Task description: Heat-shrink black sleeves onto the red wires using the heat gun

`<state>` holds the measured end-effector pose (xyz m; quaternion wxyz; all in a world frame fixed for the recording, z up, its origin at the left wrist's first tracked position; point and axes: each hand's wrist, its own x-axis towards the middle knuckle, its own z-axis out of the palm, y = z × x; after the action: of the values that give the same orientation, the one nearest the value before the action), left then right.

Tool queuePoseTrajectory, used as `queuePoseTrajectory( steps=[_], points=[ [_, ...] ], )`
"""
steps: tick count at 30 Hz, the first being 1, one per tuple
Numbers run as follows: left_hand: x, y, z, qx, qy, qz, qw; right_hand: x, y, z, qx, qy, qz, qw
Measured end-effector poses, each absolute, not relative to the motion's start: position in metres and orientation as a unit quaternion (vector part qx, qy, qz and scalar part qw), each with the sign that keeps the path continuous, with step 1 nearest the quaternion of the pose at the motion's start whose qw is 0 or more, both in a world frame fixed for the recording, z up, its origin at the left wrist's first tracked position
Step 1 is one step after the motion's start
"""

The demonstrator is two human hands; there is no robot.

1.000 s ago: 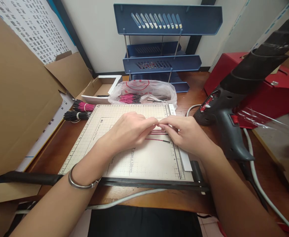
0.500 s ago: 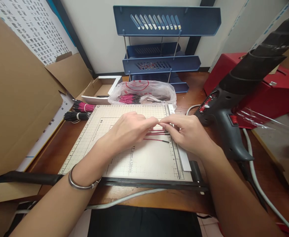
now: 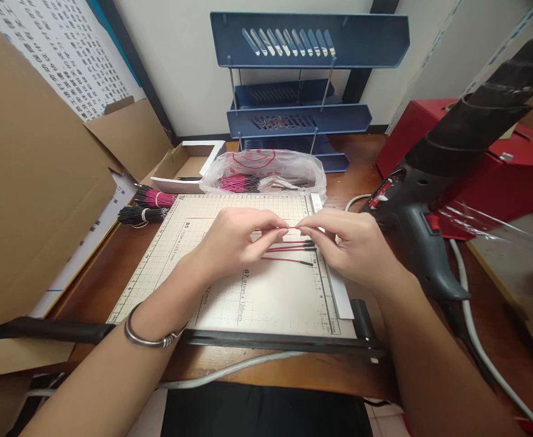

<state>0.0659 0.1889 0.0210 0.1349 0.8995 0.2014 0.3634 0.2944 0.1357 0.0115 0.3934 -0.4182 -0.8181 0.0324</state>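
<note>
Wire, thin and red, shows in my head view as a short stretch bridging the gap between two sets of fingertips, over the cream gridded board and toward the board's right edge. On my feed the bare left hand, with a silver metal bangle at the wrist, pinches it between thumb and forefinger. The bare right hand pinches it just beside, also with thumb and forefinger. I cannot follow the wire's length past the fingers.

Nearer me, several thin red wires with black ends lie on the board near its right edge. I see the board on the brown wooden desk, close to the desk's near edge. By the board's far left corner lie a tied bundle of pink wires and a tied bundle of black wires. Beyond the board's far edge sits a clear plastic bag, with a blue plastic tray rack behind.
</note>
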Motion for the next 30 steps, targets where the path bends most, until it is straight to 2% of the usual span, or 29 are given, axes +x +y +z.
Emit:
queuePoseTrajectory(
  steps=[5,21,26,30],
  points=[
    [0.066,0.188,0.023,0.881,0.232,0.356,0.207,0.295,0.134,0.014,-0.423,-0.819,0.036,0.386],
    [0.065,0.186,0.028,0.842,0.252,0.350,0.324,0.302,0.129,0.031,-0.462,-0.803,0.133,0.351],
    [0.064,0.186,0.026,0.856,0.246,0.335,0.309,0.305,0.128,0.030,-0.486,-0.790,0.193,0.320],
    [0.063,0.189,0.025,0.889,0.245,0.305,0.236,0.311,0.131,0.025,-0.505,-0.794,0.211,0.266]
  ],
)
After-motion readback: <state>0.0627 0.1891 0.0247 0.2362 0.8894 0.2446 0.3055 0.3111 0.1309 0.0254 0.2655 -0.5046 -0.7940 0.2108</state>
